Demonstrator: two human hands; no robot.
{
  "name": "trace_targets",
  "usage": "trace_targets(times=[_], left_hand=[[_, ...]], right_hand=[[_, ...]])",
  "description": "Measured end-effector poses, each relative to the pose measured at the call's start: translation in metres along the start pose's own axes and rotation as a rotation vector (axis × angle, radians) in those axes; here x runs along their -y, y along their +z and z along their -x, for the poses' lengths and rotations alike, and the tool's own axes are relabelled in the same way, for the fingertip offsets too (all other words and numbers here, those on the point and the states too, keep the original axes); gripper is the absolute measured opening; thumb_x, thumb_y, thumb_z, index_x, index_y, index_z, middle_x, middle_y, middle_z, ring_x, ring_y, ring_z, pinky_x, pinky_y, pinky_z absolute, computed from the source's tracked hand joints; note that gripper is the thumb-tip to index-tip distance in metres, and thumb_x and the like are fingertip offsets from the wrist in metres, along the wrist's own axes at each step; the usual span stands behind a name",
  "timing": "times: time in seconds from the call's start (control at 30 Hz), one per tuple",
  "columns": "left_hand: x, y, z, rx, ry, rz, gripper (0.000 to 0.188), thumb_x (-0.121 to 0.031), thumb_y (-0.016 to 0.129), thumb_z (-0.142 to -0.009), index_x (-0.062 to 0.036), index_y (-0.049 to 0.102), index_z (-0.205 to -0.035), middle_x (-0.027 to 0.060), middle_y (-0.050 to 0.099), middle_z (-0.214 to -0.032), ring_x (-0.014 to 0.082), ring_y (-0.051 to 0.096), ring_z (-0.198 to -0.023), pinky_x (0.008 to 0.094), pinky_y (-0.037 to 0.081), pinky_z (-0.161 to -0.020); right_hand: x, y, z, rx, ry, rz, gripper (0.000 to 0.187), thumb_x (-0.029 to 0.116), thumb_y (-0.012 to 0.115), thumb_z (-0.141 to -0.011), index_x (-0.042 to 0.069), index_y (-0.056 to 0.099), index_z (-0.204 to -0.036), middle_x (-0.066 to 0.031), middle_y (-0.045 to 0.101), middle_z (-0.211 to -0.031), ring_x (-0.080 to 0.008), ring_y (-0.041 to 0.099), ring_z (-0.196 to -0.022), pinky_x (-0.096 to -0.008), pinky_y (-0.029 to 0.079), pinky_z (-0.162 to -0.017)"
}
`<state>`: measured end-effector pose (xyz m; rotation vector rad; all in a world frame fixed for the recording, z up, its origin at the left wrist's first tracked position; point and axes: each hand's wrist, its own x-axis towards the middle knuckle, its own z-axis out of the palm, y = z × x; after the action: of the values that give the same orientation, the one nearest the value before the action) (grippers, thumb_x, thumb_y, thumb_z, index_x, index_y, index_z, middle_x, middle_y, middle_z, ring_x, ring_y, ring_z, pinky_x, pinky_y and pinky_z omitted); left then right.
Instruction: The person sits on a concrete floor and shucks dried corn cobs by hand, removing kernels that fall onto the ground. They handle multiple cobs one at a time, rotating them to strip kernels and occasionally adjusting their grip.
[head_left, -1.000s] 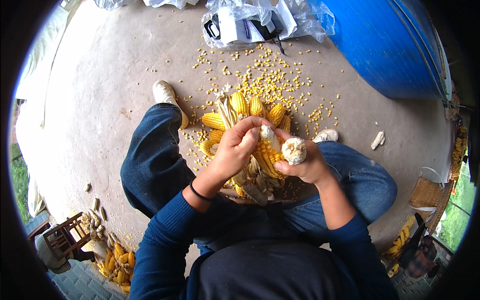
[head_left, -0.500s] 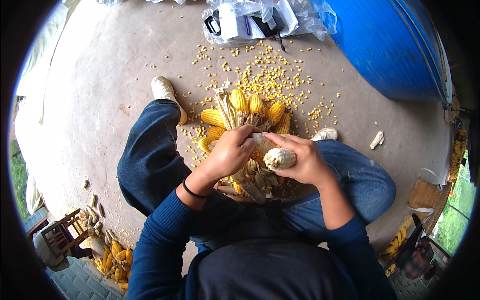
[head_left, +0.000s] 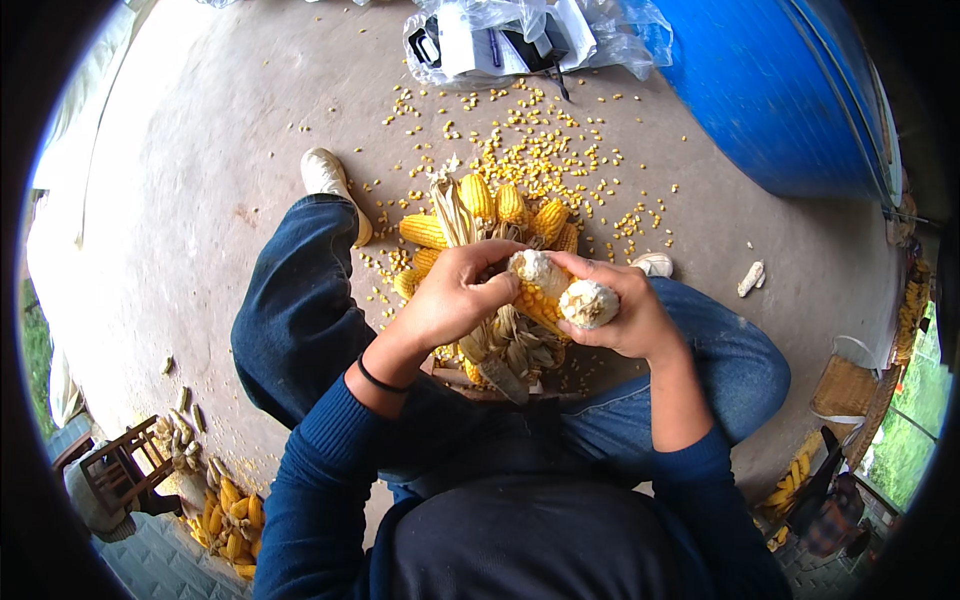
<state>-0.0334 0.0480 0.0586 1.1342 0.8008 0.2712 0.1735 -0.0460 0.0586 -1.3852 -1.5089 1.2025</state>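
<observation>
Between my hands is a partly shelled ear of corn, yellow kernels along its side and a pale bare end facing up. My left hand curls round its left side, thumb and fingers bent against it. A bare corn cob lies in my right hand, pressed alongside the ear, its whitish end showing. Below both hands, a bundle of yellow corn ears with dry husks sits between my legs. My hands hide part of this bundle.
Loose corn kernels are scattered over the floor ahead. A plastic bag with papers and dark items lies beyond them. At the far right stands a large blue container. More ears and a wooden stool are at the lower left.
Both pieces of corn have tilted and shifted slightly right, so their pale ends face up more. My left hand has opened its grip a little and its thumb now points toward the ear.
</observation>
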Motion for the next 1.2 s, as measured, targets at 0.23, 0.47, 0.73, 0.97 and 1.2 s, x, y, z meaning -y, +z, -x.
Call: trace_targets(times=[0.23, 0.47, 0.73, 0.97, 1.2], left_hand=[[0.007, 0.000, -0.001, 0.034, 0.081, -0.389, 0.018, -0.010, 0.053, -0.076, 0.0041, 0.057, -0.087, 0.0185, 0.056, -0.070, 0.0221, 0.055, -0.061, 0.0356, 0.044, -0.059], [0.021, 0.009, -0.002, -0.061, 0.201, -0.454, 0.020, -0.005, 0.049, -0.076, 0.0064, 0.056, -0.091, 0.0200, 0.057, -0.073, 0.0312, 0.056, -0.066, 0.0375, 0.045, -0.061], [0.034, 0.009, -0.005, -0.075, -0.050, 0.139, 0.036, 0.002, 0.038, -0.080, 0.0058, 0.057, -0.111, 0.0101, 0.065, -0.094, 0.0177, 0.060, -0.086, 0.0292, 0.047, -0.077], [0.065, 0.044, -0.017, -0.101, -0.027, 0.860, 0.059, -0.048, 0.024, -0.098, -0.0040, 0.041, -0.133, 0.0124, 0.051, -0.129, 0.0221, 0.050, -0.118, 0.0358, 0.036, -0.103], [0.068, 0.053, -0.014, -0.233, 0.220, 0.333, 0.053, -0.041, 0.024, -0.101, 0.0013, 0.052, -0.116, 0.0095, 0.059, -0.106, 0.0147, 0.056, -0.094, 0.0283, 0.044, -0.085]], right_hand=[[0.004, -0.002, -0.001, 0.088, 0.015, 0.102, 0.069, 0.000, 0.072, -0.058, 0.005, 0.055, -0.124, -0.0146, 0.063, -0.111, -0.0241, 0.063, -0.098, -0.0303, 0.049, -0.087], [0.002, -0.001, 0.000, 0.089, 0.001, 0.137, 0.069, 0.001, 0.073, -0.059, 0.005, 0.054, -0.125, -0.0140, 0.063, -0.111, -0.0234, 0.063, -0.099, -0.0297, 0.048, -0.087], [0.004, 0.003, 0.003, 0.032, 0.213, -0.188, 0.061, 0.003, 0.073, -0.068, -0.001, 0.051, -0.126, -0.0083, 0.063, -0.111, -0.0138, 0.061, -0.097, -0.0274, 0.047, -0.088], [-0.015, 0.050, 0.007, -0.362, 0.299, -0.596, 0.036, 0.021, 0.072, -0.081, 0.001, 0.060, -0.108, -0.0043, 0.063, -0.103, -0.0102, 0.057, -0.090, -0.0258, 0.046, -0.078], [-0.005, 0.044, -0.005, -0.392, 0.402, -0.604, 0.035, 0.027, 0.074, -0.079, 0.000, 0.065, -0.098, -0.0030, 0.065, -0.094, -0.0093, 0.058, -0.084, -0.0247, 0.045, -0.076]])
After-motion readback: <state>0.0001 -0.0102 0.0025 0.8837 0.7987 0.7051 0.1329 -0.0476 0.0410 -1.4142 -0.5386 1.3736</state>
